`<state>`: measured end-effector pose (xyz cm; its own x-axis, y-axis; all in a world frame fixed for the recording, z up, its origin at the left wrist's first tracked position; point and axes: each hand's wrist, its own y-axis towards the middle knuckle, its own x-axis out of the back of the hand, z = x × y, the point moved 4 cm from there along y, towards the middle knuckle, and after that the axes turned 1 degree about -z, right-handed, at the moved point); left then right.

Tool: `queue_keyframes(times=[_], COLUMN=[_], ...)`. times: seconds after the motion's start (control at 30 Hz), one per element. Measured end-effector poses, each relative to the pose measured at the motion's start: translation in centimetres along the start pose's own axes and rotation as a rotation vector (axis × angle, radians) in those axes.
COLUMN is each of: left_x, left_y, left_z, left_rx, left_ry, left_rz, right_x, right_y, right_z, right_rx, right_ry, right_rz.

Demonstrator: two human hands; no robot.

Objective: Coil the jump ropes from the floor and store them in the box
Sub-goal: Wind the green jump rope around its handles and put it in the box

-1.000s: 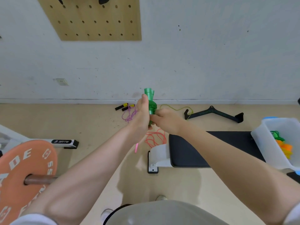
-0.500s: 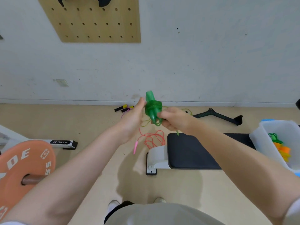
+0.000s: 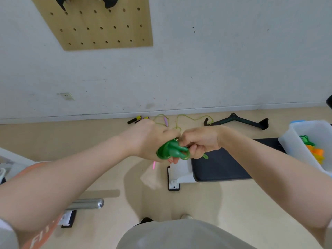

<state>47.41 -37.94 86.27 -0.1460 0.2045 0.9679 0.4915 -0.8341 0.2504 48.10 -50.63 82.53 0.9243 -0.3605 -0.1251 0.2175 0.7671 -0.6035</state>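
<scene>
Head view, both hands (image 3: 181, 141) gripping green jump rope (image 3: 170, 150), no legible writing

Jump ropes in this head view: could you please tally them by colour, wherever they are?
Green: 2, the green bundle held and the green rope in the box
Orange: 1, the orange rope, boxed
Yellow: 1, the yellow rope, on floor
Purple: 1, purple handle only
Pink: 1, pink handle only
Total: 6

Both hands (image 3: 179, 141) meet mid-scene around a coiled jump rope (image 3: 171, 150), above the bench (image 3: 221, 169). The box (image 3: 294, 141) sits at the right, ropes inside. More ropes (image 3: 181, 121) lie on the floor by the far wall, a pegboard (image 3: 100, 24) above left.
</scene>
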Motion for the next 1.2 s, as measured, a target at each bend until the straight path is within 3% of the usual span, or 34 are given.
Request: queue_keyframes(times=[0.1,0.17,0.27,0.37,0.53,0.63,0.7,0.8,0.93,1.03,1.2], left_x=[-1.5,-2.2,-3.0,-4.1,-4.0,-3.6,-3.9,-2.7,-1.6,-1.1,-0.7], left_y=[-1.3,-1.7,-1.8,-2.5,-3.5,-4.7,-5.7,-6.3,-6.2,-6.9,-7.8], left_z=[0.2,0.3,0.0,0.5,2.7,4.2,4.7,4.8,4.6,4.9,5.7], left_rx=[0.043,0.068,0.148,0.347,0.636,0.766,0.799,0.921,0.980,0.976,0.957], left_ry=[0.021,0.082,0.122,0.108,0.001,-0.090,-0.241,-0.704,-1.091,-1.088,-1.139], left_rz=[0.032,0.071,0.245,0.389,0.352,0.231,0.242,0.049,-0.232,-0.262,-0.164], right_x=[-0.1,0.3,0.8,0.3,-2.3,-4.6,-5.3,-6.2,-6.1,-6.2,-5.8], right_y=[0.5,0.7,1.3,2.9,5.2,5.5,5.5,5.5,6.1,6.1,5.7], right_z=[0.3,1.2,3.4,5.3,8.1,9.6,9.7,10.2,9.8,9.2,8.2], right_rx=[-0.081,-0.163,-0.307,-0.421,-0.277,0.027,0.224,0.296,0.381,0.427,0.519], right_ry=[-0.146,-0.391,-0.770,-1.036,-1.121,-1.368,-1.427,-1.434,-1.256,-1.036,-0.554], right_rz=[-0.040,-0.146,-0.256,-0.388,-0.880,-1.324,-1.464,-1.512,-1.455,-1.491,-1.540])
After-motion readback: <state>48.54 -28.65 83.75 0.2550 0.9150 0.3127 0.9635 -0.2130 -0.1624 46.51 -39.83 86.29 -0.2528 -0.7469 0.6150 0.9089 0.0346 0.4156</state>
